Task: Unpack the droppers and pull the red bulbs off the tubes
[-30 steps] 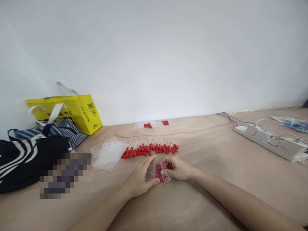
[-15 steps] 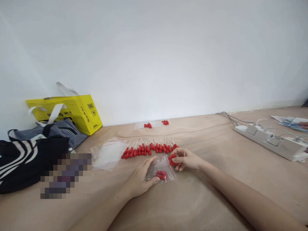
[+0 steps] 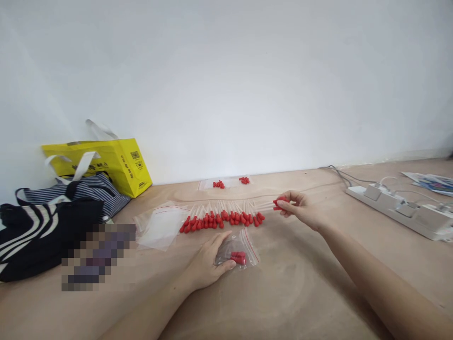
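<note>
**Red-bulb droppers: bagged, loose and in hand**

Head view, clock centred on the near zip-lock bag (image 3: 250, 249).
Left hand (image 3: 208, 264): thumb and fingers curled about that bag, red bulbs (image 3: 239, 257) inside.
Right hand (image 3: 295, 208), two o'clock: pinching red-bulb droppers (image 3: 281, 203), stems toward nine.
Eleven o'clock: dropper row (image 3: 211, 219).
Ten: flat clear bags (image 3: 161, 229); farther, yellow carrier bag (image 3: 123, 165).
Between two and three: white power strip (image 3: 396, 211).

bulbs (image 3: 206, 222) red | tote (image 3: 131, 165) yel | bag (image 3: 78, 224) blk w/ wht stripes | pwr strip (image 3: 357, 191) wht
</note>
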Demonstrator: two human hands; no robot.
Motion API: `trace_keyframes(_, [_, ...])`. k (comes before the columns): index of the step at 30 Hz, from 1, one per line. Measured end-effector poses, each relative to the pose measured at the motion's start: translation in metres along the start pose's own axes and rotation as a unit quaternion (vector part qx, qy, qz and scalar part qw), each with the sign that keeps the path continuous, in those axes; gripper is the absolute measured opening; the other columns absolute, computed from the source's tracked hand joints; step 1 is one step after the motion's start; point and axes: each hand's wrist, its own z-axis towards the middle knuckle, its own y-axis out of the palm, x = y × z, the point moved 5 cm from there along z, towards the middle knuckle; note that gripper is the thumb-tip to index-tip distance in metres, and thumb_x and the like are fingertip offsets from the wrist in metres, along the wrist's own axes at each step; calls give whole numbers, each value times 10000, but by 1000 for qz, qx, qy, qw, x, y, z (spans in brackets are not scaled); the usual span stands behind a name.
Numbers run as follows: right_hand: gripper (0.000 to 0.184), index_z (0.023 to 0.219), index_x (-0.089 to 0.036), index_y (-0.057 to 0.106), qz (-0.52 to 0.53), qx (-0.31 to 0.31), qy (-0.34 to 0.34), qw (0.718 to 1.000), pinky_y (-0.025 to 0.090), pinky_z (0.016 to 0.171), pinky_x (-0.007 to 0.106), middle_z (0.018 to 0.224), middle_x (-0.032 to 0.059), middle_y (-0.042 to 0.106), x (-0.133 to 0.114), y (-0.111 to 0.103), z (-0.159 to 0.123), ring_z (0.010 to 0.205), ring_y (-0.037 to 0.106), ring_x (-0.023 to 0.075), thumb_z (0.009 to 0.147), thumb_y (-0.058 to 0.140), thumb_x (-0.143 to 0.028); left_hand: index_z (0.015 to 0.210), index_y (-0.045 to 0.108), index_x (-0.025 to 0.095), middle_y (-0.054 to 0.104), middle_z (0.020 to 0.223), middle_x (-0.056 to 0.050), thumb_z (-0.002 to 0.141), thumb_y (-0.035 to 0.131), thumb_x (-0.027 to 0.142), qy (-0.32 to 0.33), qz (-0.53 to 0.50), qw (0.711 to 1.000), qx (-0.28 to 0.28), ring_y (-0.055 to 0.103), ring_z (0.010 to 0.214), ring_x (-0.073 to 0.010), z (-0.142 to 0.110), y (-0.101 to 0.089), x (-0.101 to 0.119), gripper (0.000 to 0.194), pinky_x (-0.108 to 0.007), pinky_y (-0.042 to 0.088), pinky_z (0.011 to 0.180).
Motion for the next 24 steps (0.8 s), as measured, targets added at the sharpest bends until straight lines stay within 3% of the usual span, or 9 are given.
trace_keyframes(3, [286,807,-167,530,-75,95,-92,988,477,561,272,735,46,605,2,6,12,577,566,123,734,549,-442,1252,328,229,475,1234,-69,738,532,369,-1,2,1000,1,444,1120,-245,0,1,-2,570,-411,371,927])
trace_keyframes(5, [229,823,-174,556,-187,105,-166,962,468,600,277,792,62,589,6,24,17,640,563,140,775,505,-391,1254,323,226,469,1240,-68,737,534,364,-1,3,1000,1,442,1122,-241,0,1,-3,575,-405,372,927])
trace_keyframes(10, [243,954,-198,574,-406,28,-242,881,427,689,253,900,75,560,26,65,25,787,554,156,855,354,-220,1236,336,208,474,1227,-73,734,540,358,2,3,1000,-1,456,1103,-225,1,-1,3,562,-383,379,920])
trace_keyframes(13, [254,1011,-206,564,-499,-10,-239,833,404,658,234,907,78,557,33,74,25,777,549,157,857,362,-209,1227,345,212,470,1231,-70,731,546,342,1,3,1000,2,452,1106,-225,1,-3,5,551,-389,369,929])
trace_keyframes(15, [259,1060,-219,542,-528,-30,-229,817,393,641,228,933,80,558,34,76,25,772,549,158,853,386,-216,1230,342,222,469,1232,-68,738,538,348,4,-1,1000,-1,450,1108,-227,1,-2,4,545,-393,368,928])
trace_keyframes(20, [281,1098,-212,515,-528,-60,-209,821,400,694,274,986,93,552,25,74,20,820,552,192,848,422,-300,1244,335,222,461,1242,-73,742,530,378,7,-6,1000,-5,439,1122,-233,1,1,-1,560,-398,363,934])
trace_keyframes(24, [502,1136,-197,482,-457,-28,-212,863,378,825,371,1047,111,525,25,66,14,971,495,253,744,520,-508,1243,340,236,460,1243,-67,739,534,379,4,-4,1000,-1,442,1117,-239,1,0,0,559,-407,365,928])
